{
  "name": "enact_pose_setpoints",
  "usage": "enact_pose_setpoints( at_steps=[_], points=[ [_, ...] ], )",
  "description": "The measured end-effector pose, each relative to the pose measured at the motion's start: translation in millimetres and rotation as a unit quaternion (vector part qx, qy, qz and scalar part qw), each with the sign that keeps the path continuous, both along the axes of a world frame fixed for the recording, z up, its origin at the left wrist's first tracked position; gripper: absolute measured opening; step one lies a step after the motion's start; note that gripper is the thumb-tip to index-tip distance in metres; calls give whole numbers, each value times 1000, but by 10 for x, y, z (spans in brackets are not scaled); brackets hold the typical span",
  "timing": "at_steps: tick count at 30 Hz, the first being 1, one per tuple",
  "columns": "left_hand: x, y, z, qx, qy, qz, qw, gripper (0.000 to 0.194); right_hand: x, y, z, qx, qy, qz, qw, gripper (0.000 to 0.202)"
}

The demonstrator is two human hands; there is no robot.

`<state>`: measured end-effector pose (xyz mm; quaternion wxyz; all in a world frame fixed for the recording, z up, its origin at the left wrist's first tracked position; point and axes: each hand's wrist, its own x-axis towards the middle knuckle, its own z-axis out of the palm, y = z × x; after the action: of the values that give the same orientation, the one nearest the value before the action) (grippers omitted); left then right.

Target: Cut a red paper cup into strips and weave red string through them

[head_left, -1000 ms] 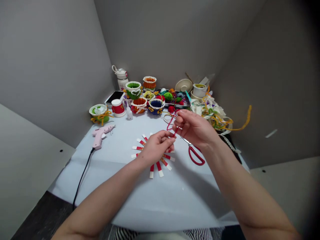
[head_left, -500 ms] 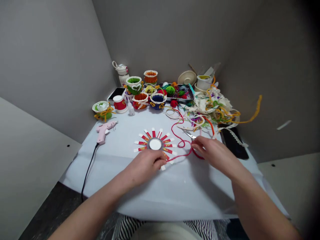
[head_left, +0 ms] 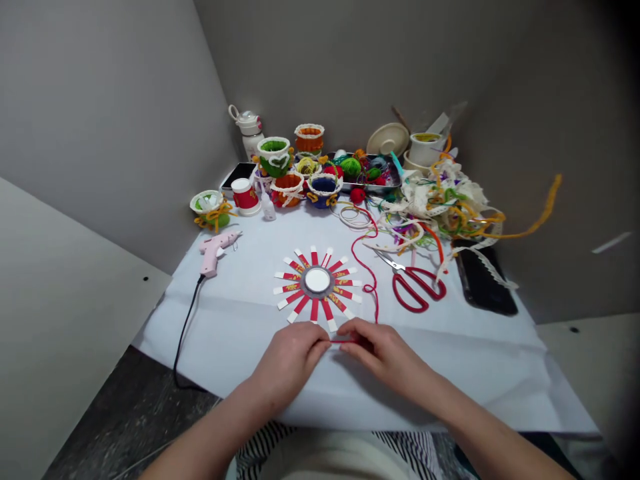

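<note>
Red yarn (head_left: 371,267) runs from a small red ball (head_left: 357,195) at the back, loops once on the table and reaches my hands. My left hand (head_left: 296,353) pinches the yarn near the table's front. Close on its right, my right hand (head_left: 379,347) is closed on the same strand, a short stretch showing between them. Just beyond my fingers lies a sunburst of red-and-white strips (head_left: 301,305) around a round white centre (head_left: 317,280). Red-handled scissors (head_left: 413,283) rest to the right, blades pointing back left.
At the left lies a pink glue gun (head_left: 214,252) with a black cord. Several yarn-trimmed cups (head_left: 325,190) and a tray (head_left: 395,183) of yarn balls stand at the back. A heap of lace and yarn (head_left: 450,207) sits right, beside a black phone (head_left: 485,277).
My right hand has moved left and nearer to me, away from the scissors, and now grips the yarn beside my left hand. Both hands are closer to the front edge.
</note>
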<state>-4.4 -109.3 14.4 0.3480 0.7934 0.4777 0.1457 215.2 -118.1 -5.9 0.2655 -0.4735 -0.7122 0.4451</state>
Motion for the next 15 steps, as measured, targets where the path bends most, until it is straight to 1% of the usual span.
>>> enact_pose_setpoints(
  at_steps=[1, 3, 6, 11, 15],
  points=[
    [-26, 6, -25, 5, -7, 4, 1000, 16, -3, -11, -43, 20, -1, -14, 1000, 10],
    [-60, 11, -73, 17, -14, 15, 1000, 16, -20, -31, -105, 50, 1, -33, 998, 14],
    [-85, 3, -131, 42, -14, 37, 998, 17, -40, -40, -150, 86, -7, -50, 995, 14],
    [-89, -54, -226, 111, -9, 49, 993, 12, -26, -40, -185, 112, -32, -56, 992, 13],
    [-57, -125, -326, 167, 35, 47, 984, 9, -19, -75, -223, 139, -76, -52, 986, 14]
  ],
)
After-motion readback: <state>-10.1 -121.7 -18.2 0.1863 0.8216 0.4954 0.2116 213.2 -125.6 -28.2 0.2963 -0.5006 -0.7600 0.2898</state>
